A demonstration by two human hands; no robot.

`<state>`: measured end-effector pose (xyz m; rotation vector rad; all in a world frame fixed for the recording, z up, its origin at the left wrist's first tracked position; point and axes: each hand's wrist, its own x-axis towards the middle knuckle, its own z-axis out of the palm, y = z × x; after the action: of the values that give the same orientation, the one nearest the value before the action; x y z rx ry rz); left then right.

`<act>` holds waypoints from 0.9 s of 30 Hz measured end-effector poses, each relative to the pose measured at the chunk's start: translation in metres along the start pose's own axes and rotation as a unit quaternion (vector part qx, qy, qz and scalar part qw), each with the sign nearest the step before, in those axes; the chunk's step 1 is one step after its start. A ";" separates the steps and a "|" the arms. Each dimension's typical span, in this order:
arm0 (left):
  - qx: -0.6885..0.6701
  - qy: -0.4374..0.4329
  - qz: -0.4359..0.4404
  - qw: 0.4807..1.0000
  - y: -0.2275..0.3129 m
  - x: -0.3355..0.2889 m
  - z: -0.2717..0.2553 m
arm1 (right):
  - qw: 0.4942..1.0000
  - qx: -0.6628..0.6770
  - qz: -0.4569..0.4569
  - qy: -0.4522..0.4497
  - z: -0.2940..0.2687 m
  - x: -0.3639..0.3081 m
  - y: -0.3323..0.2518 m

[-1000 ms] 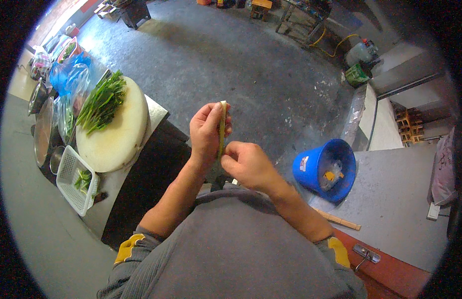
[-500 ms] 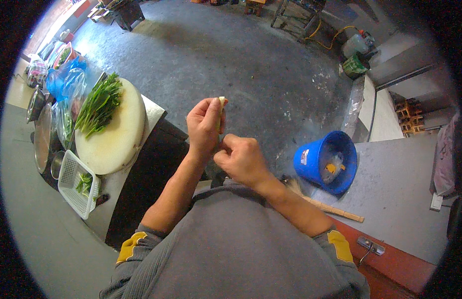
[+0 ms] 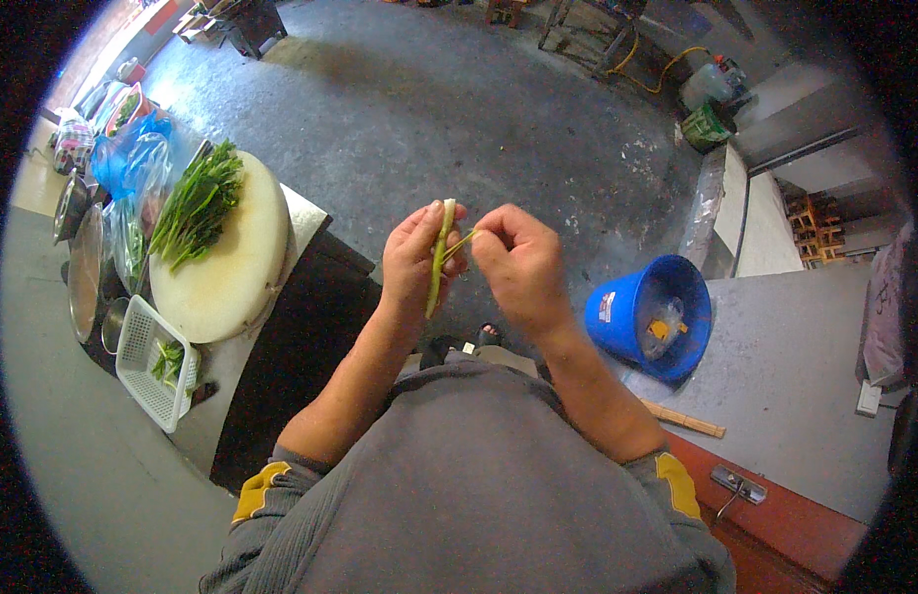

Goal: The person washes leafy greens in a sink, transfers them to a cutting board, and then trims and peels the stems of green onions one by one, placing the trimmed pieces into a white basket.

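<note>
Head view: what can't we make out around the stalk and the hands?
- Lower end of the green stalk: hidden behind the left hand.
- Right hand fingers: curled, so the grip on the peeled strip is unclear.
- Blue bucket contents: too small to identify.
- Greens in the white basket: too small to identify.

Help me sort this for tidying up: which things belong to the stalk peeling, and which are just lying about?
In use:
left hand holding pale green stalk
right hand pinching a thin strip off it

Lying about:
round cutting board with leafy greens
white basket
blue bucket
</note>
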<state>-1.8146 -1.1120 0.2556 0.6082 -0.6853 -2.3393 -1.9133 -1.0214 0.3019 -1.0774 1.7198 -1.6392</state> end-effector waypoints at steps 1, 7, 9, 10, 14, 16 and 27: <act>0.001 -0.003 -0.003 1.000 -0.001 -0.001 0.001 | 1.000 -0.010 -0.021 0.013 -0.001 0.002 0.001; -0.088 -0.058 -0.058 0.993 0.000 -0.006 0.002 | 0.985 0.137 0.026 0.096 -0.013 0.017 0.001; -0.103 -0.073 -0.068 0.990 0.001 -0.008 0.003 | 0.968 0.232 0.031 0.086 -0.022 0.020 -0.004; -0.105 -0.074 -0.071 0.989 0.002 -0.009 0.004 | 0.956 0.279 0.037 0.082 -0.027 0.021 -0.007; -0.123 -0.060 -0.083 0.987 0.002 -0.011 0.005 | 0.950 0.293 0.058 0.086 -0.043 0.020 -0.013; -0.130 -0.054 -0.082 0.987 0.000 -0.010 0.005 | 0.949 0.294 0.067 0.096 -0.055 0.019 -0.014; -0.092 -0.029 -0.059 0.994 -0.038 0.002 0.016 | 0.889 0.413 -0.103 0.170 -0.422 -0.048 -0.017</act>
<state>-1.8419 -1.0827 0.2440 0.5113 -0.4642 -2.5030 -2.2298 -0.7441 0.3646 -0.5724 0.8776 -2.4675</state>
